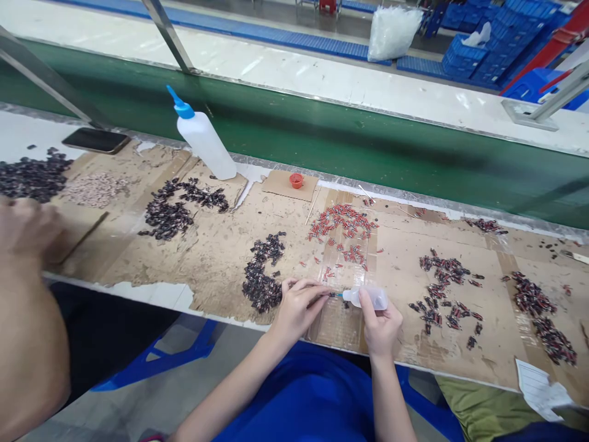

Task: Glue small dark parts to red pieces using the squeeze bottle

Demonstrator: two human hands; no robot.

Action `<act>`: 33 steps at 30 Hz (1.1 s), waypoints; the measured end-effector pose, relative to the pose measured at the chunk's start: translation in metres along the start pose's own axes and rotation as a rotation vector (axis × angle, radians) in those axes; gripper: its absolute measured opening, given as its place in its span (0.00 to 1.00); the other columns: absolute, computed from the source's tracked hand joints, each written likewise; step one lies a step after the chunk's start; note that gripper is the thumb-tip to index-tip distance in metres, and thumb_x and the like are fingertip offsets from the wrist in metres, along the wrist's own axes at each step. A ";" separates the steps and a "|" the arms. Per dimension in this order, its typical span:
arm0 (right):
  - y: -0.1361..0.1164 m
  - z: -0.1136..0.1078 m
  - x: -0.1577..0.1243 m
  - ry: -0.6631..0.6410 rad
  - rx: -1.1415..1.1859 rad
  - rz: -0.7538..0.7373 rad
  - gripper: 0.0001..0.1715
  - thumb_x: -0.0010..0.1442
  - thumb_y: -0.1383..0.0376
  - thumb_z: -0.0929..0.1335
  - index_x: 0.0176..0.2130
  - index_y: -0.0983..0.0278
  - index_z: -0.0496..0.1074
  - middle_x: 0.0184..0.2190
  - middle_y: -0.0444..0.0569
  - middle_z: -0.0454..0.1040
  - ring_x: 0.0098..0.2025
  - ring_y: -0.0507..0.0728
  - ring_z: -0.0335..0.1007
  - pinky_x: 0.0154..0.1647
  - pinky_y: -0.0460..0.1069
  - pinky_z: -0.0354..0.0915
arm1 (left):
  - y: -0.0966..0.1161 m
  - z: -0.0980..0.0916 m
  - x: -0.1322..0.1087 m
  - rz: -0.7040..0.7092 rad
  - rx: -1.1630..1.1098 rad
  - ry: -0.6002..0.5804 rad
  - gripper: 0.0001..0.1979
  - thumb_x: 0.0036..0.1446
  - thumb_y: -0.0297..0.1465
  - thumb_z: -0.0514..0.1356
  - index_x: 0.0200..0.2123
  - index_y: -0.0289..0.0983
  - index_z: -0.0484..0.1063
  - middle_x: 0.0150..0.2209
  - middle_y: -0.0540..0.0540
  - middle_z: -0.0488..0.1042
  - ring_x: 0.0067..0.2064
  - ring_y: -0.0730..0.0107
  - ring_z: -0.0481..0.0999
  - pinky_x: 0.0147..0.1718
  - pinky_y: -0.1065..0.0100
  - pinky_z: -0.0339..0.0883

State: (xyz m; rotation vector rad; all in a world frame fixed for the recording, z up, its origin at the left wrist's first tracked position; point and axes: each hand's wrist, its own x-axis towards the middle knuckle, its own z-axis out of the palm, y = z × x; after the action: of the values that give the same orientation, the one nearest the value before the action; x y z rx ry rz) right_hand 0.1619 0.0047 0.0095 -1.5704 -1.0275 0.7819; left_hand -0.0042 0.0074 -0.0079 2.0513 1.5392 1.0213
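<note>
My right hand [383, 322] grips a small translucent squeeze bottle [378, 298], tipped on its side with its thin blue nozzle pointing left. The nozzle tip meets a tiny dark part [332, 294] pinched between the thumb and fingers of my left hand [301, 302]. Just left of that hand lies a heap of small black parts [262, 276]. Beyond my hands, small red parts [343, 221] are scattered on the cardboard [216, 258]. Piles of joined black-and-red pieces [444, 270] lie to the right.
A large white bottle with a blue spout [207, 144] stands at the back, near a red cap [296, 180]. A phone [96, 140] lies far left. A co-worker's arm [27, 319] reaches in at left. Behind the bench runs a green conveyor belt [294, 135].
</note>
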 end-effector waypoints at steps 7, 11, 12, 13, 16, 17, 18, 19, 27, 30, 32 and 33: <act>0.006 -0.020 0.011 0.286 0.069 -0.038 0.21 0.43 0.55 0.76 0.32 0.67 0.74 0.28 0.51 0.78 0.29 0.58 0.75 0.31 0.52 0.70 | -0.002 -0.005 0.000 -0.029 -0.035 -0.047 0.06 0.58 0.28 0.62 0.37 0.44 0.77 0.36 0.50 0.82 0.42 0.66 0.78 0.45 0.60 0.58; 0.009 -0.034 0.023 0.251 0.098 -0.106 0.26 0.38 0.61 0.79 0.33 0.62 0.64 0.30 0.47 0.78 0.35 0.58 0.77 0.43 0.56 0.70 | -0.008 -0.017 0.006 -0.044 -0.028 0.006 0.06 0.61 0.31 0.60 0.38 0.44 0.77 0.37 0.50 0.81 0.43 0.64 0.78 0.44 0.60 0.60; 0.010 -0.036 0.026 0.240 0.102 -0.106 0.28 0.38 0.62 0.79 0.33 0.61 0.61 0.31 0.46 0.77 0.37 0.58 0.77 0.47 0.58 0.69 | -0.009 -0.019 0.008 -0.050 -0.005 0.016 0.06 0.61 0.31 0.59 0.38 0.44 0.77 0.37 0.50 0.81 0.43 0.64 0.77 0.44 0.59 0.60; 0.010 -0.037 0.027 0.235 0.099 -0.094 0.29 0.39 0.62 0.78 0.33 0.60 0.60 0.31 0.46 0.77 0.39 0.59 0.77 0.49 0.59 0.68 | -0.011 -0.021 0.010 -0.049 0.024 0.019 0.06 0.61 0.31 0.59 0.38 0.44 0.76 0.37 0.50 0.81 0.44 0.63 0.77 0.45 0.58 0.60; 0.010 -0.037 0.029 0.251 0.071 -0.036 0.32 0.39 0.61 0.78 0.36 0.60 0.58 0.33 0.47 0.77 0.43 0.60 0.76 0.51 0.62 0.66 | -0.014 -0.021 0.013 -0.015 0.122 0.017 0.04 0.60 0.30 0.60 0.35 0.44 0.76 0.36 0.50 0.81 0.45 0.61 0.75 0.45 0.55 0.57; 0.009 -0.036 0.028 0.255 0.060 -0.035 0.33 0.39 0.60 0.79 0.38 0.60 0.59 0.35 0.49 0.77 0.44 0.61 0.76 0.51 0.62 0.66 | -0.015 -0.020 0.013 -0.004 0.154 0.024 0.04 0.60 0.30 0.61 0.34 0.44 0.76 0.36 0.50 0.81 0.45 0.60 0.75 0.44 0.55 0.56; 0.008 -0.035 0.027 0.264 0.046 -0.054 0.36 0.38 0.60 0.79 0.41 0.60 0.59 0.37 0.50 0.77 0.45 0.62 0.75 0.51 0.62 0.66 | -0.015 -0.019 0.012 0.003 0.183 0.032 0.05 0.59 0.29 0.61 0.32 0.44 0.76 0.37 0.50 0.81 0.45 0.59 0.74 0.44 0.55 0.55; 0.008 -0.035 0.025 0.287 0.022 -0.094 0.39 0.37 0.60 0.79 0.44 0.61 0.59 0.41 0.53 0.76 0.47 0.62 0.73 0.50 0.62 0.66 | -0.015 -0.018 0.012 0.006 0.207 0.034 0.05 0.59 0.28 0.62 0.31 0.44 0.76 0.37 0.49 0.81 0.45 0.58 0.73 0.43 0.54 0.54; -0.003 -0.022 -0.025 0.438 -0.250 -0.664 0.19 0.47 0.67 0.76 0.39 0.59 0.69 0.30 0.46 0.72 0.33 0.57 0.70 0.34 0.54 0.67 | -0.010 -0.011 0.009 -0.073 0.291 -0.054 0.08 0.58 0.22 0.59 0.29 0.38 0.72 0.40 0.43 0.76 0.48 0.54 0.68 0.44 0.54 0.54; -0.011 -0.004 -0.037 0.106 -0.270 -0.524 0.08 0.53 0.65 0.73 0.36 0.60 0.74 0.29 0.47 0.76 0.33 0.57 0.71 0.35 0.54 0.68 | 0.000 -0.013 0.009 -0.134 0.234 -0.062 0.07 0.59 0.22 0.57 0.31 0.38 0.71 0.42 0.42 0.74 0.50 0.54 0.67 0.45 0.54 0.55; -0.015 0.008 -0.040 -0.040 -0.164 -0.314 0.09 0.55 0.61 0.72 0.37 0.61 0.76 0.33 0.51 0.78 0.35 0.58 0.73 0.34 0.52 0.70 | 0.010 -0.016 0.009 -0.147 0.113 -0.062 0.06 0.60 0.24 0.56 0.33 0.39 0.71 0.43 0.43 0.73 0.49 0.56 0.68 0.46 0.56 0.58; -0.016 0.014 -0.040 -0.090 -0.087 -0.193 0.11 0.55 0.59 0.72 0.38 0.62 0.76 0.35 0.52 0.79 0.36 0.58 0.74 0.34 0.52 0.70 | 0.015 -0.017 0.009 -0.143 0.030 -0.063 0.06 0.61 0.25 0.56 0.34 0.39 0.71 0.42 0.43 0.73 0.48 0.58 0.68 0.46 0.57 0.59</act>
State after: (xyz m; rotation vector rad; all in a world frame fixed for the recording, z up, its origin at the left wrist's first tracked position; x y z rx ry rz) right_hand 0.1294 -0.0250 0.0205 -1.4933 -1.2733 0.6872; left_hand -0.0056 0.0091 0.0161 1.9420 1.6517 0.8776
